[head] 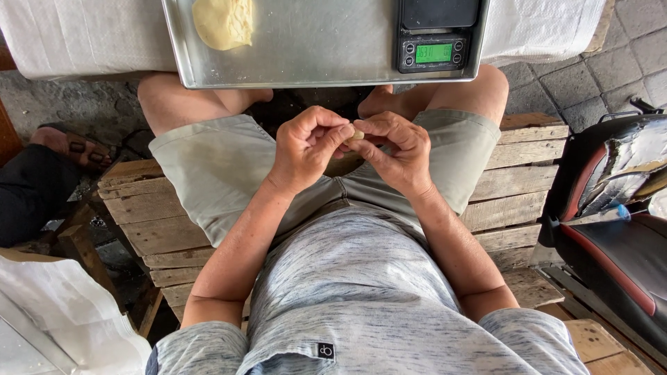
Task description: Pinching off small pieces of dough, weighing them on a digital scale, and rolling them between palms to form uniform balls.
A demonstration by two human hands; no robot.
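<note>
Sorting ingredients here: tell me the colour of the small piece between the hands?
Pale cream small piece, seen in the head view.

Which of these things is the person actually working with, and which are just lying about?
In use: small dough piece pinched between left hand and right hand; dough lump on metal tray; digital scale.

Lying about: scooter seat, white sack, sandal.

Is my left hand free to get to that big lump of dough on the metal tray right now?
Probably yes. The dough lump lies uncovered on the metal tray with nothing between, but the left hand and right hand are both pinching a small dough piece.
</note>
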